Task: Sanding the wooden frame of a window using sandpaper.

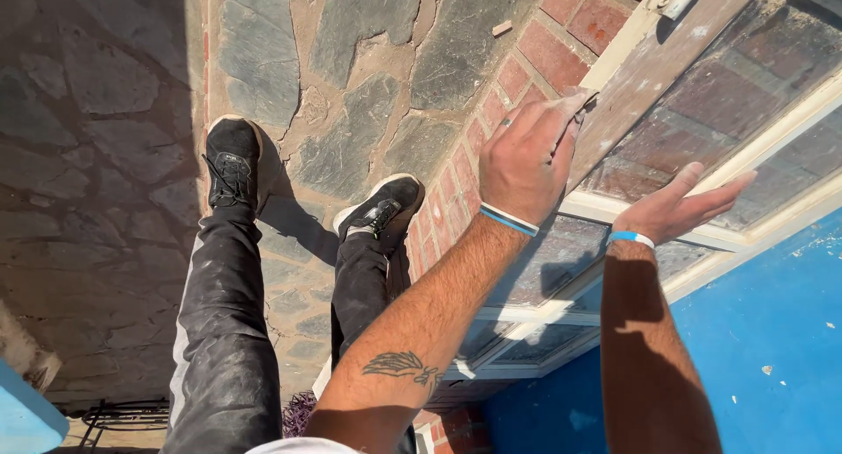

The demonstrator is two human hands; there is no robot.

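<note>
Above grey flagstone paving (351, 147), left hand (526, 160) presses small sanding paper (586, 97) against the white-framed window (702, 112); right hand (675, 207) rests open, flat.

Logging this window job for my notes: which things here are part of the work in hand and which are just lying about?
In use:
- left hand pressing a sanding piece
- window frame
- right hand, flat on it

Lying about:
- small chip on the stone paving
- dark wire rack

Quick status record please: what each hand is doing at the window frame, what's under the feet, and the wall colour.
left hand: pressing a small sanding pad against the bare wooden frame
right hand: flat, fingers extended, resting on the white glazing bar
glass: reflects brick
underfoot: stone paving, brick edge
wall: blue
</note>
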